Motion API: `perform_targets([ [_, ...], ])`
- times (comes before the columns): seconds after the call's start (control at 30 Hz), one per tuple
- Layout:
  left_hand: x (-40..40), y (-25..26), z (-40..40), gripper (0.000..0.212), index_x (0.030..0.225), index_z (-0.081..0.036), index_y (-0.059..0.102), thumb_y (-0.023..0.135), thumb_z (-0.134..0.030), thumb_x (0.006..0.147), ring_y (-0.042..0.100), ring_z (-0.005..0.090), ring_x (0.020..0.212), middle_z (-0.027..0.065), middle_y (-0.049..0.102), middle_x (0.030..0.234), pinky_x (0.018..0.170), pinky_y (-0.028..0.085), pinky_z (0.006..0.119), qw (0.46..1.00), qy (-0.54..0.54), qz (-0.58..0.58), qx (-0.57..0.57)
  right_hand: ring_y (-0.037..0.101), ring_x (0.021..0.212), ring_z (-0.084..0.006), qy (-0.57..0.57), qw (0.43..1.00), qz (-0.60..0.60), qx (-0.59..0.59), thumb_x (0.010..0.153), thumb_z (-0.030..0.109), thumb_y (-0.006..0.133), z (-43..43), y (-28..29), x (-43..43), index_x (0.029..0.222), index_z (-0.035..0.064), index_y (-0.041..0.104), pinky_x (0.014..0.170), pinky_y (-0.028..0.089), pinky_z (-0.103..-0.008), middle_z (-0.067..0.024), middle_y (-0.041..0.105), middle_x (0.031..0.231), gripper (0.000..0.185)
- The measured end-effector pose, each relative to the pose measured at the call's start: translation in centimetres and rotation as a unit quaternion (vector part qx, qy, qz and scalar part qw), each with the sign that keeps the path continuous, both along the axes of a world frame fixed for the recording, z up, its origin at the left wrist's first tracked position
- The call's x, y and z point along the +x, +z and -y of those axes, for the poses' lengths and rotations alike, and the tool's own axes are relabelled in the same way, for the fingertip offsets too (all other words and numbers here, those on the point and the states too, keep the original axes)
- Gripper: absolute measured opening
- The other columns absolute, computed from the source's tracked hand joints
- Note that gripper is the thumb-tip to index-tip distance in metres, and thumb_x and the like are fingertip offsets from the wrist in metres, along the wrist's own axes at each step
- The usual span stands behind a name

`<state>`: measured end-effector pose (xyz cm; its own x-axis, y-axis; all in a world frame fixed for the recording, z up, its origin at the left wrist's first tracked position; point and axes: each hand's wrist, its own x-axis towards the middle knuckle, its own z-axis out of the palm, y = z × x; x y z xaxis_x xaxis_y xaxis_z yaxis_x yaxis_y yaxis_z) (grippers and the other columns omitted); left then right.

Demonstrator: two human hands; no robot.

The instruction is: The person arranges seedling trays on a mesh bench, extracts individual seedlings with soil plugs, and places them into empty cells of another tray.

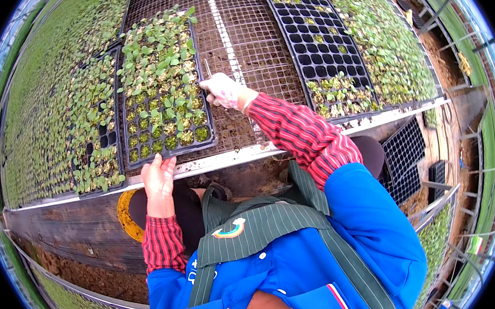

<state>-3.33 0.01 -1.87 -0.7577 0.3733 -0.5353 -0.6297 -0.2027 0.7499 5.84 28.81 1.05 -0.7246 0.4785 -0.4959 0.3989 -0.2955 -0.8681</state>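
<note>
A black plastic seedling tray [210, 142] lies before me on the mesh bench. Leafy seedlings [157, 62] fill its far part; its nearest cells hold mossy plugs with few or no leaves. My left hand [159, 180], bare, holds the tray's front rim, with its fingertips partly hidden there. My right hand [222, 90], in a whitish stained glove, is closed around a thin metal tool [207, 67] just beside the tray's right edge. The tool's tip points away from me; its lower part is hidden in the fist.
At right, another cell tray [324, 39] has mostly empty cells, with small plants at its near end. Dense seedlings [53, 98] cover the bench's left side. A pale rail [212, 163] edges the bench. Empty trays [403, 161] lie low at right; a yellow round object [126, 215] is beside my leg.
</note>
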Motion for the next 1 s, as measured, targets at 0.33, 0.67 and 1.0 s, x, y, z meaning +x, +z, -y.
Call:
perform_targets([
  [0.33, 3.7, 0.6, -2.3, 0.029, 0.108, 0.004, 0.035, 0.058, 0.002, 0.090, 0.060, 0.0293, 0.076, 0.0168, 0.052, 0.097, 0.076, 0.059, 0.048, 0.998, 0.043, 0.029, 0.042, 0.057, 0.062, -0.0288, 0.180, 0.759, -0.108, 0.616, 0.081, 0.012, 0.060, -3.1, -2.9, 1.5, 0.094, 0.0071, 0.065, 0.054, 0.045, -0.0402, -0.0136, 0.055, 0.069, 0.015],
  [0.67, 7.3, 0.4, -6.3, 0.009, 0.099, 0.003, 0.043, 0.050, -0.002, 0.095, 0.061, 0.0297, 0.082, 0.0170, 0.057, 0.096, 0.077, 0.057, 0.047, 0.994, -0.026, 0.077, 0.075, 0.029, 0.038, -0.0028, -0.095, 0.994, -0.052, 0.027, 0.089, 0.012, 0.064, -4.0, -0.5, 5.1, 0.092, 0.0095, 0.054, 0.034, 0.020, -0.0214, 0.0079, 0.042, 0.059, 0.011],
  [1.0, 11.0, -1.7, -9.5, 0.020, 0.102, 0.004, 0.034, 0.051, 0.000, 0.092, 0.061, 0.0323, 0.084, 0.0209, 0.051, 0.098, 0.076, 0.059, 0.049, 0.986, -0.058, 0.122, 0.099, 0.032, 0.040, -0.0034, -0.087, 0.992, -0.016, 0.092, 0.089, 0.017, 0.065, -6.6, -0.1, 8.9, 0.099, 0.0030, 0.060, 0.037, 0.023, -0.0225, 0.0074, 0.041, 0.057, 0.018],
])
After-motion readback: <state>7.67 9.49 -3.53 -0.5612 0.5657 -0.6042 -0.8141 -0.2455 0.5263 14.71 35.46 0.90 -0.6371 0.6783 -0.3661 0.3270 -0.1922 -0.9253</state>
